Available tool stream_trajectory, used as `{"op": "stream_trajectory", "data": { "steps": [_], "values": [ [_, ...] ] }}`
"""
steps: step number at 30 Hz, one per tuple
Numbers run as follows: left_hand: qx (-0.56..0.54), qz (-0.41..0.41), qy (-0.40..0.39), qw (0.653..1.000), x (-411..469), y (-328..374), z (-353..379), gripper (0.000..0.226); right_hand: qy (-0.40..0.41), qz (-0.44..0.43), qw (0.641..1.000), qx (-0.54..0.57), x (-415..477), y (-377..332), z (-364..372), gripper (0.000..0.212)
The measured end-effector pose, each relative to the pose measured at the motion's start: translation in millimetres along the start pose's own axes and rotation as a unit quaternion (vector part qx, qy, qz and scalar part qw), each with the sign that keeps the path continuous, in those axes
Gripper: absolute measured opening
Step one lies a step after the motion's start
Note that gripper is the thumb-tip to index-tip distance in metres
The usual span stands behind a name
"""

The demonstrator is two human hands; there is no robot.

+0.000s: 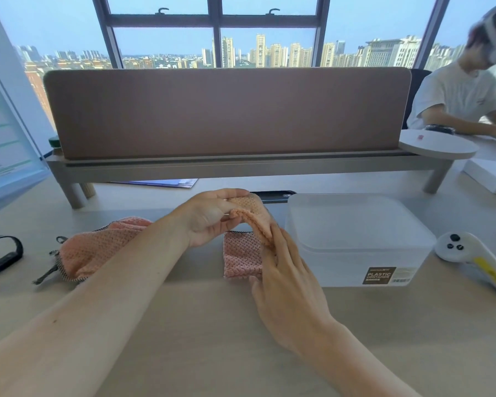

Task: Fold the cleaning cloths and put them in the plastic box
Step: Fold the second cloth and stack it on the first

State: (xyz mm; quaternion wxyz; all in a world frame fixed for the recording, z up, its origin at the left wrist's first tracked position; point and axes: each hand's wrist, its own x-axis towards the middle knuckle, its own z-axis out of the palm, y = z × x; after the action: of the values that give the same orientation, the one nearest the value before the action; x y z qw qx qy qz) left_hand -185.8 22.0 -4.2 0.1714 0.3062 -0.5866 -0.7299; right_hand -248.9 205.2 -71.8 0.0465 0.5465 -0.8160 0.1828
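Cloth pile (98, 250) left — held cloth (242, 253) between — box (361, 239) right.

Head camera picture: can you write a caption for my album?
Left hand and right hand fold a pink cloth beside the lidded plastic box.

Black wristband (1, 254) lies far left on desk (212, 325); white controller (476, 260) far right; brown divider panel (226, 113) behind; seated person (464, 93) top right.

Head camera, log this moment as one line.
phase: folding | left hand: lifts pink cloth | right hand: pins cloth to desk | plastic box: lid on | second cloth: waiting left
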Motion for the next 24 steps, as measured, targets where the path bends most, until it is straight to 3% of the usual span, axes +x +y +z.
{"op": "stream_trajectory", "data": {
  "steps": [3,6,8,11,13,15,19,24],
  "values": [
    [-0.008,-0.008,0.004,1.0,-1,3,-9,0.032,-0.003,-0.008,0.998,-0.058,7,-3,-10,0.077],
    [-0.014,-0.004,0.006,1.0,0,3,-16,0.034,0.031,-0.058,0.985,-0.161,26,-1,-23,0.06],
    [-0.02,0.016,0.007,1.0,0,2,-17,0.037,0.014,-0.089,0.961,-0.263,35,-2,-33,0.047],
    [-0.02,0.036,0.013,0.999,-1,-13,-20,0.041,-0.02,-0.114,0.92,-0.373,31,5,-34,0.056],
    [0.066,0.022,0.013,0.997,-2,-35,-21,0.043,-0.073,-0.147,0.897,-0.411,18,6,-24,0.062],
    [0.178,0.022,0.021,0.984,-2,-57,-24,0.048,-0.113,-0.17,0.882,-0.424,7,7,-12,0.064],
    [0.231,0.048,0.033,0.971,1,-66,-24,0.048,-0.138,-0.181,0.88,-0.417,-1,5,-7,0.061],
    [0.275,0.056,0.047,0.959,5,-57,-21,0.045,-0.102,-0.141,0.923,-0.344,-9,14,5,0.084]
  ]
}}
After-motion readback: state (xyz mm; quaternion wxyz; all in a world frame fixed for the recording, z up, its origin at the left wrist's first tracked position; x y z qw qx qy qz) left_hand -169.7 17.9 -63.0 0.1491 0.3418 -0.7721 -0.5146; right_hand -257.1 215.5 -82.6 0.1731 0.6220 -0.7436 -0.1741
